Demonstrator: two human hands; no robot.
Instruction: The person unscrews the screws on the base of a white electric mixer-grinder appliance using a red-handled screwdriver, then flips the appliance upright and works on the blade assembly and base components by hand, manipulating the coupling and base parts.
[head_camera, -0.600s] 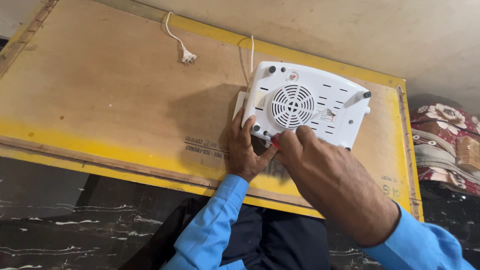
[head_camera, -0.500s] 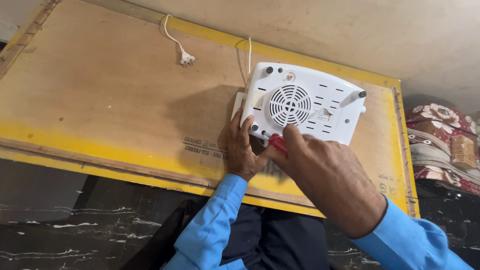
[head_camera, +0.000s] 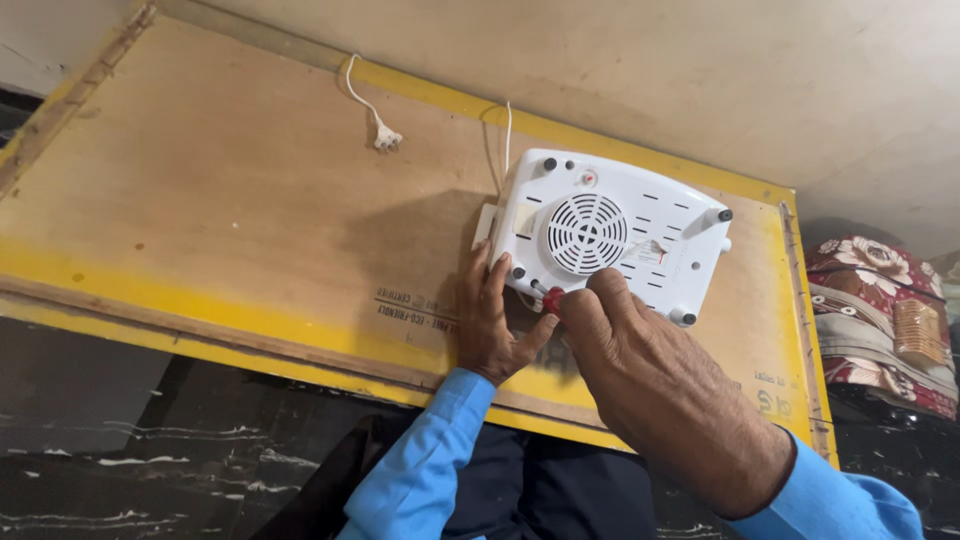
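I see the white appliance (head_camera: 612, 232) lying underside-up on the plywood counter (head_camera: 220, 200). My left hand (head_camera: 492, 325) braces its near-left corner; my right hand (head_camera: 650, 385) grips a red-handled screwdriver (head_camera: 548, 298) at a corner screw. I judge I'm mid-unscrewing; next needs steady turning.

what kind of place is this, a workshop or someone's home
Probably a home or small repair corner: a yellow-edged plywood board serves as a bench, folded floral quilts are stacked beside it, and a white plastic appliance lies face down.
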